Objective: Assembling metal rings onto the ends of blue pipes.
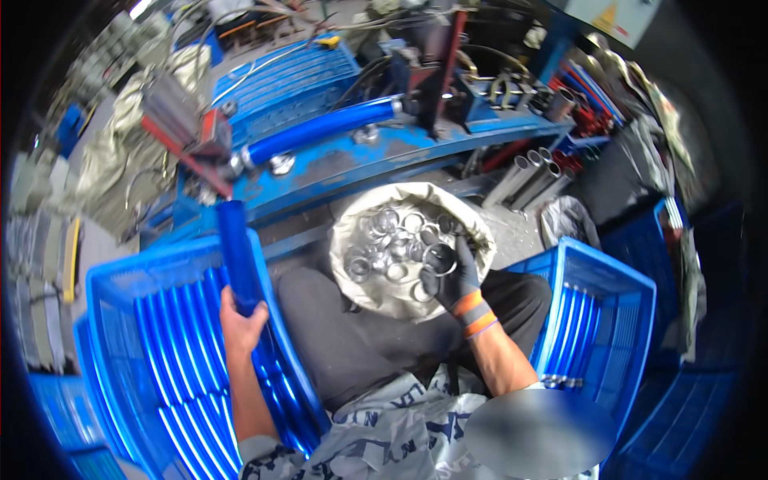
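- The left hand [240,320], bare, is wrapped around the lower part of a blue tube [236,254] and holds it upright over the left blue crate [120,276]. A one-hand grip low on a glossy tube may allow it to tilt or slide down onto the tubes stacked in that crate, marking their finish.
- The right hand [450,276], in a dark glove with orange cuff bands, is closed on a metal ring [440,258] just above the white sack [352,232] of rings between the knees. A gloved pinch on a thin ring may slip, and the ring may drop back among the others or roll to the floor.
- The sack stands unsupported against the legs. Pressure on its rim may tip it and spill rings.
- The tube top stands near the blue machine frame [384,156]. A forward swing may strike it.
- The right blue crate [616,280] sits close to the right elbow and may be knocked.
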`<state>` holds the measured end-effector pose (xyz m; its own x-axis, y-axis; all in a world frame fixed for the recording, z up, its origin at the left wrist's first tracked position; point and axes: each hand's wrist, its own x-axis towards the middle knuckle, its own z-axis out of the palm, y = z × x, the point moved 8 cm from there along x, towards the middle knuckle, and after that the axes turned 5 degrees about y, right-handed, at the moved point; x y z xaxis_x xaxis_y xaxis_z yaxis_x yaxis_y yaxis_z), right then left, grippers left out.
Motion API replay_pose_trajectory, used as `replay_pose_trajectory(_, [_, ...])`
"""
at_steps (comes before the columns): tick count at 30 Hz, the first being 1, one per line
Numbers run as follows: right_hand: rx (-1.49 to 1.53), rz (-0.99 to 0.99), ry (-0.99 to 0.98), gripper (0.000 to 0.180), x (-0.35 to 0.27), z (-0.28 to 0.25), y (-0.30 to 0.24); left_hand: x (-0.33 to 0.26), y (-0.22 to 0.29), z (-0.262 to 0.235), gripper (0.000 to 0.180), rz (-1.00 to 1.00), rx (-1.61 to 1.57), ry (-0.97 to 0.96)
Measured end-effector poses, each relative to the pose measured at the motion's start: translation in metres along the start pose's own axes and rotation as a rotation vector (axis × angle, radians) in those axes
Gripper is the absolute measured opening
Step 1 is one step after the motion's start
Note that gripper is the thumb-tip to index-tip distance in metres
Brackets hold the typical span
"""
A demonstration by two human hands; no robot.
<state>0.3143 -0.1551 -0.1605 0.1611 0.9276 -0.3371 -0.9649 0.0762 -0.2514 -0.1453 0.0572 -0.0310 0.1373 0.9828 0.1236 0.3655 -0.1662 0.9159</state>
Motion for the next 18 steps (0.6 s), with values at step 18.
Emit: replay_pose_trajectory(18, [-0.748,-0.369,-0.138,0.079,-0.104,0.119,-0.028,-0.080,0.219,0.108,0.069,0.548,0.601,-0.563])
